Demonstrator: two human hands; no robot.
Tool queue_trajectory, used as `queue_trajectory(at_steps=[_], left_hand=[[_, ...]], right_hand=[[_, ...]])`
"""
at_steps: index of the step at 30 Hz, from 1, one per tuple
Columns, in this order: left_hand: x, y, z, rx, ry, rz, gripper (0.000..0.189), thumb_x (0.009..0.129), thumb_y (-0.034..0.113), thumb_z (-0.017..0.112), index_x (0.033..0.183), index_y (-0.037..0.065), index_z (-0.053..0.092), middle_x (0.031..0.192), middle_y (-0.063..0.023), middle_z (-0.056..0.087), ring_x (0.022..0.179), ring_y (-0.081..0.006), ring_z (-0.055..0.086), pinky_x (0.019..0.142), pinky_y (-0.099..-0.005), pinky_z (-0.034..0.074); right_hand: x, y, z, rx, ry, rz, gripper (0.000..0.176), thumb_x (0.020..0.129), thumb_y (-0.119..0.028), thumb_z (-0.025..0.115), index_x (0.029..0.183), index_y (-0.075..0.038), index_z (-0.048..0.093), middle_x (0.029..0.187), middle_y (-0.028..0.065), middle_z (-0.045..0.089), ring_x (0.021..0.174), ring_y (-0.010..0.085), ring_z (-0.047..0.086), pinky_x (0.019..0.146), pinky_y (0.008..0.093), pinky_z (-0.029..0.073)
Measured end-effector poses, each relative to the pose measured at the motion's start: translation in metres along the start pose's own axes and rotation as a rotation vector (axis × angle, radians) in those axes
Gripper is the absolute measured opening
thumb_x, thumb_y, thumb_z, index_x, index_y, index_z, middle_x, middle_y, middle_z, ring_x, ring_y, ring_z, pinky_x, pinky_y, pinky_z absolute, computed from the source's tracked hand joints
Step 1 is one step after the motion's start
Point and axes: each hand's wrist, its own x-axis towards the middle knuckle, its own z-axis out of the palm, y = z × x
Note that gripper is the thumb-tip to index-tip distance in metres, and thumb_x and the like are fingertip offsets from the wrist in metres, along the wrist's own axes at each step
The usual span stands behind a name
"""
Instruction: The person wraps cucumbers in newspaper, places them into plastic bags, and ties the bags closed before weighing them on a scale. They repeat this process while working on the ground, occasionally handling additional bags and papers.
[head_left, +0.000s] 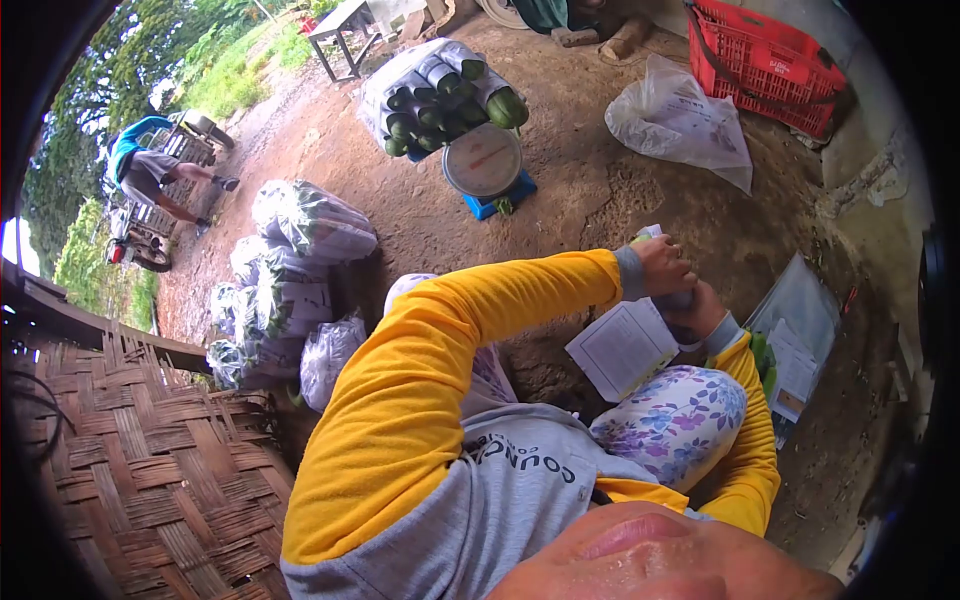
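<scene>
My left hand (667,268) and my right hand (698,312) are close together in front of my knees, fingers closed round a paper-wrapped green vegetable (650,233). Only its pale end shows past my left hand; my fingers hide the rest. Just below my hands, printed sheets of paper (625,347) rest by my flowered trouser leg (670,420). Ahead, a blue scale (483,165) with a round pan stands on the dirt floor. Behind it lies a stack of paper-wrapped dark green cucumbers (440,105).
Several plastic bags of wrapped vegetables (300,290) are piled on the left. A red crate (760,65) and a white plastic bag (680,120) lie ahead right. Papers in clear plastic (795,340) are at my right. A person (150,165) bends beside a motorbike (150,235). Woven matting (150,460) is near left.
</scene>
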Motion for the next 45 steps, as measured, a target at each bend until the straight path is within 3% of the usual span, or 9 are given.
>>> queue_trajectory(at_steps=[7,9,11,13,21,26,32,38,45], left_hand=[[-0.037,-0.080,-0.077,-0.235,0.134,-0.381,0.061,0.061,0.038,0.073,0.111,0.010,0.051,0.106,-0.0100,0.052,0.099,-0.0291,0.051,0.089,-0.0409,0.037],[-0.066,-0.133,-0.086,0.010,0.069,-0.653,0.046,0.069,0.032,0.067,0.107,0.010,0.053,0.107,-0.0117,0.053,0.098,-0.0295,0.052,0.082,-0.0394,0.043],[-0.117,-0.191,-0.091,0.208,0.430,-0.772,0.040,0.074,0.030,0.064,0.106,0.008,0.053,0.102,-0.0144,0.056,0.092,-0.0305,0.055,0.079,-0.0384,0.045],[-0.165,-0.245,-0.106,0.280,0.345,-1.049,0.039,0.075,0.027,0.062,0.107,0.007,0.053,0.101,-0.0163,0.056,0.093,-0.0331,0.055,0.079,-0.0399,0.046],[-0.318,-0.356,-0.138,0.401,0.178,-1.402,0.031,0.076,0.026,0.059,0.104,0.011,0.058,0.106,-0.0131,0.058,0.098,-0.0291,0.056,0.086,-0.0355,0.044],[-0.400,-0.343,-0.115,0.178,0.142,-1.513,0.031,0.075,0.024,0.059,0.099,0.006,0.060,0.096,-0.0117,0.063,0.087,-0.0233,0.062,0.080,-0.0313,0.047],[-0.418,-0.323,-0.063,0.204,0.557,-1.463,0.031,0.074,0.028,0.061,0.092,0.004,0.060,0.088,-0.0152,0.061,0.083,-0.0292,0.059,0.077,-0.0359,0.047],[-0.424,-0.309,-0.054,0.027,0.560,-1.490,0.044,0.064,0.025,0.061,0.101,0.003,0.051,0.093,-0.0169,0.060,0.086,-0.0317,0.058,0.079,-0.0377,0.046],[-0.420,-0.309,-0.057,0.065,0.468,-1.608,0.033,0.073,0.028,0.058,0.098,0.007,0.053,0.090,-0.0182,0.061,0.085,-0.0343,0.059,0.076,-0.0409,0.046]], right_hand=[[0.029,-0.032,-0.039,-0.091,-0.045,-0.151,0.049,0.058,-0.017,0.074,0.100,-0.001,0.055,0.085,0.0073,0.061,0.075,0.0143,0.057,0.073,0.0275,0.046],[0.041,-0.027,-0.046,0.154,-0.039,-0.069,0.047,0.060,-0.017,0.074,0.100,-0.001,0.056,0.086,0.0055,0.061,0.076,0.0128,0.056,0.073,0.0270,0.045],[0.059,-0.014,-0.050,0.374,0.002,-0.009,0.041,0.065,-0.017,0.072,0.099,-0.001,0.057,0.086,0.0034,0.061,0.075,0.0119,0.056,0.072,0.0271,0.046],[0.079,-0.018,-0.053,0.445,0.041,0.113,0.039,0.067,-0.017,0.071,0.099,-0.001,0.058,0.085,0.0043,0.061,0.074,0.0125,0.057,0.070,0.0273,0.047],[0.161,-0.035,-0.009,0.794,0.232,0.193,0.028,0.072,-0.015,0.066,0.096,-0.002,0.057,0.081,0.0049,0.060,0.066,0.0142,0.059,0.062,0.0267,0.050],[0.188,-0.042,0.016,0.844,0.096,0.190,0.030,0.074,-0.016,0.063,0.099,-0.003,0.055,0.085,0.0056,0.060,0.072,0.0147,0.059,0.066,0.0274,0.050],[0.210,-0.129,0.047,0.852,-0.098,0.140,0.032,0.076,-0.019,0.062,0.102,-0.002,0.054,0.087,0.0066,0.059,0.073,0.0157,0.059,0.067,0.0281,0.050],[0.259,-0.160,0.072,0.712,-0.242,0.019,0.041,0.080,-0.031,0.059,0.106,-0.001,0.048,0.087,0.0142,0.059,0.072,0.0221,0.062,0.064,0.0327,0.053],[0.285,-0.230,0.145,0.750,-0.335,-0.050,0.042,0.076,-0.024,0.062,0.109,0.000,0.050,0.089,0.0068,0.059,0.074,0.0152,0.059,0.069,0.0267,0.049]])
